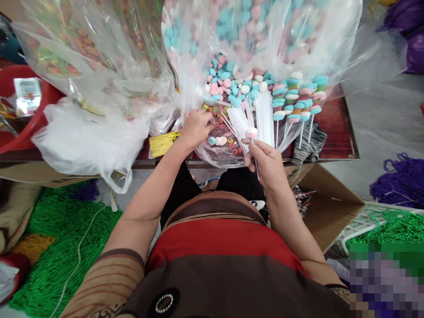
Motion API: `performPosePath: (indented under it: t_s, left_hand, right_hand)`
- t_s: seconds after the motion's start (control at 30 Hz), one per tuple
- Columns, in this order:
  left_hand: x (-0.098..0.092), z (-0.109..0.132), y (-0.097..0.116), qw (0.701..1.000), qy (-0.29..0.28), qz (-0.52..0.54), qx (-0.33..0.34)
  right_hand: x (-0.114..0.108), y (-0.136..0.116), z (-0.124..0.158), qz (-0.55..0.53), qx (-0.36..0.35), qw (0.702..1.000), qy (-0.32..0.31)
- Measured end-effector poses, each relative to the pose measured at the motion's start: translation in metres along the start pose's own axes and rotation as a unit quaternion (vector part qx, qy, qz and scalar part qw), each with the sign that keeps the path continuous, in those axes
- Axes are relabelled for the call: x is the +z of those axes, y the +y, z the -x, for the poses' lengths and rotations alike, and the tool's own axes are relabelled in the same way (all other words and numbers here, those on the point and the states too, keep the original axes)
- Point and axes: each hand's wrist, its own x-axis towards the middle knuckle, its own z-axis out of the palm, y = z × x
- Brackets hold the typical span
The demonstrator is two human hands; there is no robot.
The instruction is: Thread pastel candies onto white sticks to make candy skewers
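Note:
Pinched in the fingers of my right hand (265, 161) is a white lollipop stick (256, 165), with pink and white candies (251, 133) threaded at its top. My left hand (198, 129) reaches to the left edge of a pile of ring-shaped gummies (221, 123); its fingertips are curled, and whether they grip a gummy is hidden. Near it lie a blue candy and pale ones (221, 141). Bundles of white sticks (265, 115) rest just beyond my right hand. Finished-looking candy skewers (293, 99) in blue, pink and white stand to the right.
Large clear bags of pastel candies (238, 26) and fruit-coloured gummies (79, 48) fill the back. A red basin (49, 104), white plastic bag (96, 137) and yellow twist ties (162, 144) lie left. Grey gloves (309, 143) sit near the table's right end, above a cardboard box (331, 207).

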Motion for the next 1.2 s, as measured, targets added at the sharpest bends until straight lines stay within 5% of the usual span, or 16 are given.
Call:
performPosePath:
  t_s: [0.17,0.3,0.5,0.63,0.73,0.93,1.2]
  left_hand:
    - [0.001,0.009,0.009,0.963,0.011,0.267,-0.046]
    - [0.003,0.009,0.006,0.939,0.027,0.335,-0.071]
    - [-0.006,0.014,0.009,0.962,0.024,0.264,-0.058]
    - [-0.004,0.028,0.035,0.983,-0.065,0.163,0.057]
    - [0.000,0.029,0.043,0.988,-0.077,0.051,0.122]
    - [-0.003,0.007,0.013,0.998,-0.008,-0.053,0.037]
    - [-0.004,0.001,0.007,0.982,-0.082,-0.157,0.064]
  right_hand:
    - [0.008,-0.005,0.004,0.031,0.015,0.998,-0.059]
    - [0.010,-0.007,0.006,0.048,0.003,0.998,-0.052]
    - [0.002,-0.004,0.001,0.032,-0.018,0.999,0.000]
    - [-0.001,-0.007,0.000,0.020,-0.028,0.999,0.026]
    - [-0.001,-0.007,0.000,0.016,-0.027,0.999,0.026]
    - [-0.003,-0.004,0.000,0.010,-0.018,0.999,0.030]
    - [-0.003,-0.002,0.001,0.000,-0.019,0.999,0.030]
